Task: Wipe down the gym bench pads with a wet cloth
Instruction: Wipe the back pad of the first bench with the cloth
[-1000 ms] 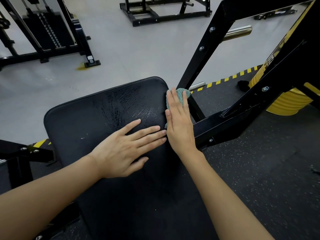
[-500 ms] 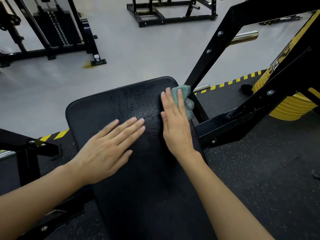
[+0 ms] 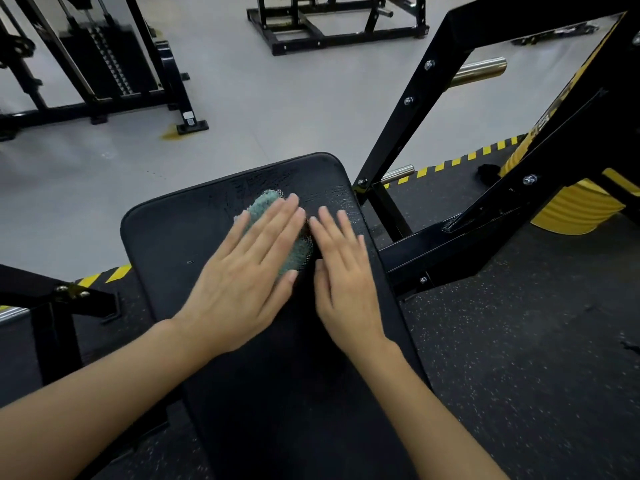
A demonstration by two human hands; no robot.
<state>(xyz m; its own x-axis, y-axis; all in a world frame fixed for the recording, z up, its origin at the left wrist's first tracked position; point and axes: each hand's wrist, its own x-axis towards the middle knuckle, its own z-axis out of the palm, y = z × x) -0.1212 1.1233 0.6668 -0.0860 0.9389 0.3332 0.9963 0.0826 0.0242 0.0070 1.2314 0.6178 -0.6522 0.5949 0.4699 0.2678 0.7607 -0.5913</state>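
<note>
The black bench pad (image 3: 173, 244) runs from the bottom of the head view up to its rounded far end, with wet streaks near that end. A green-blue cloth (image 3: 265, 206) lies on the pad's far half. My left hand (image 3: 249, 271) presses flat on the cloth and covers most of it; cloth shows past the fingertips and beside the thumb. My right hand (image 3: 343, 271) lies flat on the pad just right of the cloth, fingers slightly apart, holding nothing.
A black steel frame (image 3: 408, 109) with bolts and a chrome bar (image 3: 481, 71) rises close to the pad's right edge. Yellow weight plates (image 3: 571, 209) sit at the right. A weight-stack machine (image 3: 104, 64) stands at the back left. Yellow-black hazard tape (image 3: 104, 275) edges the rubber floor.
The cloth has passed from under my right hand at the pad's right edge to under my left hand nearer the middle. My right hand now rests bare on the pad.
</note>
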